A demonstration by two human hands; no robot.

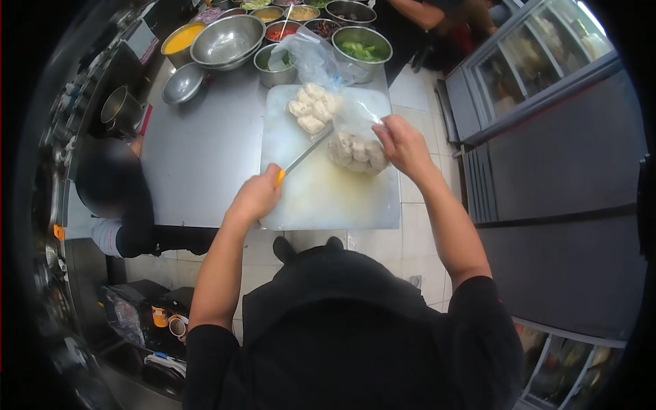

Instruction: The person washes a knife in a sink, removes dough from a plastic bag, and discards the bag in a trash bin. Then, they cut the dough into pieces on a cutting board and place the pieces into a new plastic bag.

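Note:
My left hand (255,197) is wrapped round the yellow handle of a knife (306,152). The blade slants up and to the right, its tip right at the side of a see-through plastic bag (358,109). With thumb and fingers, my right hand (404,145) pinches the upper part of this bag. Greyish-white lumps (357,153) fill its lower end, resting on the white cutting board (321,205). Just beyond the blade lies a cluster of cream-coloured lumps (314,108). Crumpled plastic bags (311,58) lie at the board's far edge.
Metal bowls (229,41) and pots of ingredients, including one of green vegetables (361,48), line the far end of the steel table (198,150). A co-worker (116,184) is at the left, another person (427,14) at the back. Refrigerators (553,150) stand along the right.

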